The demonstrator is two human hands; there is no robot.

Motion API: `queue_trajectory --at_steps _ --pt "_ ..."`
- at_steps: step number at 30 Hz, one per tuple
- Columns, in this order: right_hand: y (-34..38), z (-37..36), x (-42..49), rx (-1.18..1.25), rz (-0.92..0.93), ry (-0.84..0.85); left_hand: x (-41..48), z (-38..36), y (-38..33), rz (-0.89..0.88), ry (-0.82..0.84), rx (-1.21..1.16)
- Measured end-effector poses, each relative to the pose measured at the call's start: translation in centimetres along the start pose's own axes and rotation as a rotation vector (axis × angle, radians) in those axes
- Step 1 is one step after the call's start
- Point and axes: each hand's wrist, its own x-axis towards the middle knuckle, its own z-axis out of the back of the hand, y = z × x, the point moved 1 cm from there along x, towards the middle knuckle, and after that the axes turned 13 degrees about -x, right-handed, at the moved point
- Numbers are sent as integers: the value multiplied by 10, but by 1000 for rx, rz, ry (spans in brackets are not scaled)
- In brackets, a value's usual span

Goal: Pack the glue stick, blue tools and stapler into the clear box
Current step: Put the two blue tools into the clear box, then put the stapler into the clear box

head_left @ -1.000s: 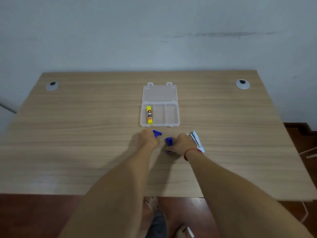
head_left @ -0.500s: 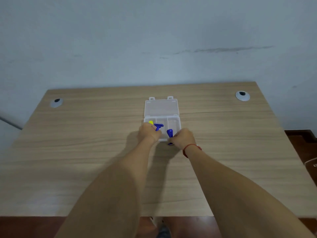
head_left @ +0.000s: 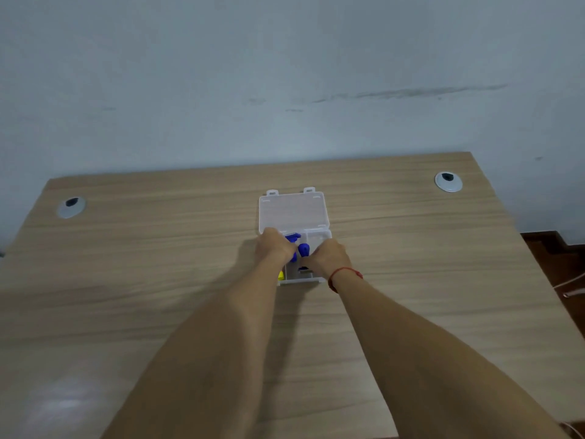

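The clear box (head_left: pixel 319 237) lies open mid-table, its lid (head_left: pixel 292 210) flat behind it. Both hands hover over its compartments. My left hand (head_left: pixel 273 247) grips a blue T-shaped tool (head_left: pixel 292 238) over the middle compartment. My right hand (head_left: pixel 326 258) pinches a second blue tool (head_left: pixel 304 249) just beside it, over the same area. Only a yellow end of the glue stick (head_left: pixel 280 275) shows, in the left compartment under my left wrist. A dark shape sits low in the middle compartment; I cannot tell what it is. The stapler is hidden from view.
A wooden table (head_left: pixel 158 280) meets a pale wall at the back. Two grey cable grommets sit near the far corners, one left (head_left: pixel 71 206), one right (head_left: pixel 448 181). The table's right edge drops to a dark floor with a white cable (head_left: pixel 569 288).
Both hands rose from the table in front of the box, each carrying a blue tool, and now hold them over the compartments. The view tilted up; the stapler is no longer seen.
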Motion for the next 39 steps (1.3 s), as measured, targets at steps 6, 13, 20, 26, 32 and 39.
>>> queue_trajectory --at_steps 6,13,20,26,32,39 --pt "3 -2 0 -48 -4 -28 1 2 3 -25 -31 23" --pt "-9 9 -7 -80 14 -103 -5 7 13 -152 -96 100" --pt "-71 44 -28 -150 -47 -195 -36 -24 23 -276 -58 364" --pt "-106 40 -46 -289 -66 -3 -42 -35 42 -239 -113 418" --pt "-117 24 -48 -347 -8 -54 -43 -36 45 -287 -128 419" --pt "-92 33 -43 -174 16 -158 -40 -28 44 -314 -121 382"
